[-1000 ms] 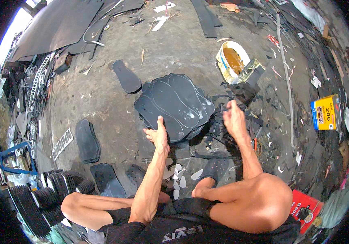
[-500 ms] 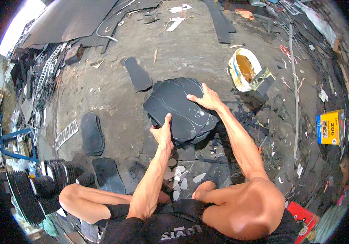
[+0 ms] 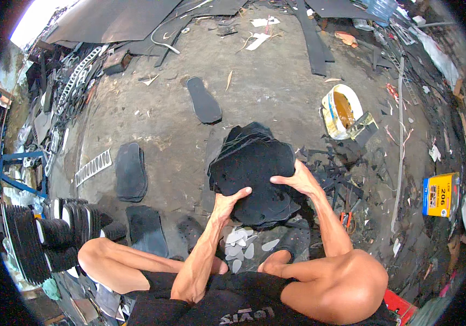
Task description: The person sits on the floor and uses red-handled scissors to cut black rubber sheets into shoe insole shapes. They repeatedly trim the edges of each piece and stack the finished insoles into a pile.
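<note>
A thick stack of black sole sheets [image 3: 255, 168] is between my hands, close in front of my knees. Its upper sheets are tilted, with their layered edges fanned along the far side, and more black sheets lie beneath. My left hand [image 3: 230, 206] grips the near left edge, thumb on top and fingers hidden underneath. At the right edge my right hand [image 3: 298, 181] holds on the same way, its thumb across the dark face. A single black sole [image 3: 206, 102] lies on the floor beyond the stack, to the left.
Small pale teardrop pieces [image 3: 237, 245] lie near my feet. A white tub [image 3: 328, 117] of amber liquid stands at the far right, a yellow tin [image 3: 440, 195] farther right. Orange-handled pliers [image 3: 346, 218] lie among scraps. Left are a sole pile [image 3: 130, 174] and black-and-white sole stacks [image 3: 61, 233].
The upper sheets have tilted up in my hands: the curved outlines on top are gone from sight, and a plain dark face shows. The whole view has shifted slightly.
</note>
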A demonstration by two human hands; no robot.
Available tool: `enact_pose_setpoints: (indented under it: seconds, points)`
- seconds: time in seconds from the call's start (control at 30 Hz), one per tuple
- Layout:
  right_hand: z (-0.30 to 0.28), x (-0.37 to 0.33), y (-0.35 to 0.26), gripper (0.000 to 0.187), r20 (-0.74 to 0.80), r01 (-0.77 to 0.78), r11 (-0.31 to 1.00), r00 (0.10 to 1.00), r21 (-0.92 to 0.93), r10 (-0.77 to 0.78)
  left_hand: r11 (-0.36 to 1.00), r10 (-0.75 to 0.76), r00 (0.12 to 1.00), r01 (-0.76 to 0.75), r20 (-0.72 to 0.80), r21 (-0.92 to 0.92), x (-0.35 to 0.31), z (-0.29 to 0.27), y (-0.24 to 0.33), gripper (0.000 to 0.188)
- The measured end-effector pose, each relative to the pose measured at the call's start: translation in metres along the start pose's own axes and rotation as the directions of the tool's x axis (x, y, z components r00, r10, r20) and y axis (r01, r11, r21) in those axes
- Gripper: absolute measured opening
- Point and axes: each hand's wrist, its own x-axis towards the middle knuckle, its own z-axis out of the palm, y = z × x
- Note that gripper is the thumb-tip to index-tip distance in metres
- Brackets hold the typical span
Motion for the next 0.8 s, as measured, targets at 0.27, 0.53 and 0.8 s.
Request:
enact_pose_setpoints:
  seconds: [0.27, 0.53, 0.8]
  points:
    - [-0.045, -0.084, 0.046, 0.087, 0.139, -0.133, 0.907, 0.987, 0.401, 0.083, 0.992, -0.033, 0.934, -0.013, 0.356, 0.126, -0.036, 0.007, 0.033, 0.067]
    - [0.000, -0.111, 0.059, 0.098, 0.176, -0.319, 0.659, 0.945, 0.681, 0.276, 0.963, 0.020, 1.000, -0.022, 0.010, 0.270, -0.022, 0.032, 0.007, 0.079]
    - [-0.015, -0.040, -0.062, 0.092, 0.045, 0.069, 0.977, 0.996, 0.202, -0.079, 0.982, 0.187, 0.979, -0.189, 0.084, 0.022, -0.011, 0.023, 0.024, 0.097]
